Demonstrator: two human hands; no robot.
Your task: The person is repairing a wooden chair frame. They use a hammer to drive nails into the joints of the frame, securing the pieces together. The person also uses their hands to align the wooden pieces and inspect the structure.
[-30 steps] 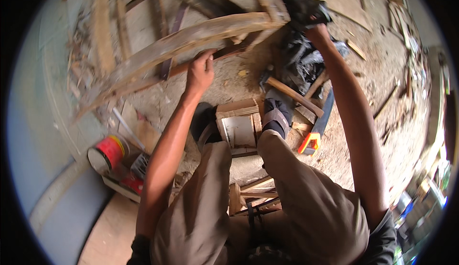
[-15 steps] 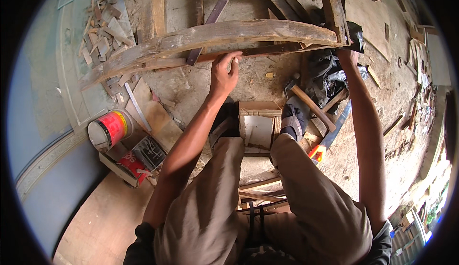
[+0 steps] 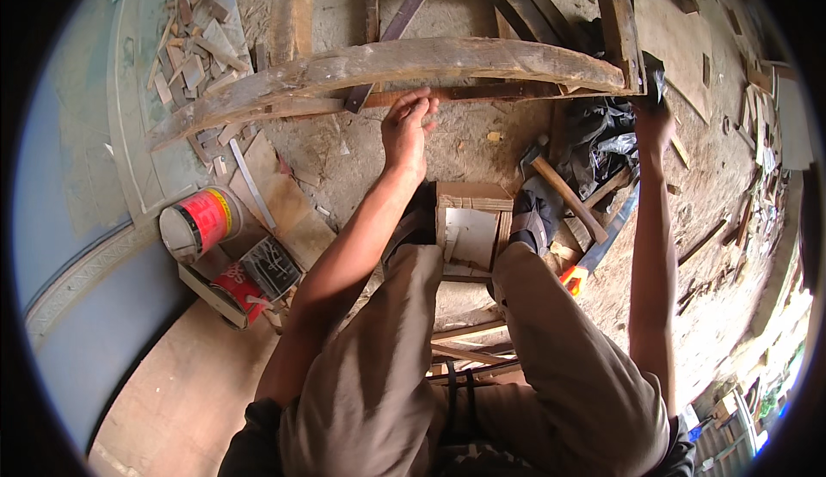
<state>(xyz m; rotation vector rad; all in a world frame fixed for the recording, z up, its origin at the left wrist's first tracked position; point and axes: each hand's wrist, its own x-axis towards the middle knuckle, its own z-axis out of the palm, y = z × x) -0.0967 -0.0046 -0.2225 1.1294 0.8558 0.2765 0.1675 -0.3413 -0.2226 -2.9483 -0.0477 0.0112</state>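
My left hand point(image 3: 407, 131) is raised below the middle of a curved wooden beam point(image 3: 413, 60). Its fingers are loosely bent and slightly apart, close to a thin reddish-brown slat point(image 3: 495, 92) under that beam; nothing shows in them. At the right end of the beam, my right hand point(image 3: 656, 124) is closed at the lower edge of a black sheet-like piece point(image 3: 655, 79). The fingertips are hidden. Beam and slat belong to an old wooden frame, with an upright point(image 3: 618, 21) meeting the beam near my right hand.
A wooden block point(image 3: 475, 193) stands between my feet. A hammer point(image 3: 568, 193), a handsaw point(image 3: 602, 240) and crumpled black plastic point(image 3: 594, 133) lie at right. Left are a paint can point(image 3: 198, 223), a box holding a red can point(image 3: 237, 292), and a scrap-wood pile point(image 3: 194, 55).
My right hand has drawn back slightly toward me and to the right, beside the beam's end. My left hand's fingers have curled a little more. The whole view has shifted slightly.
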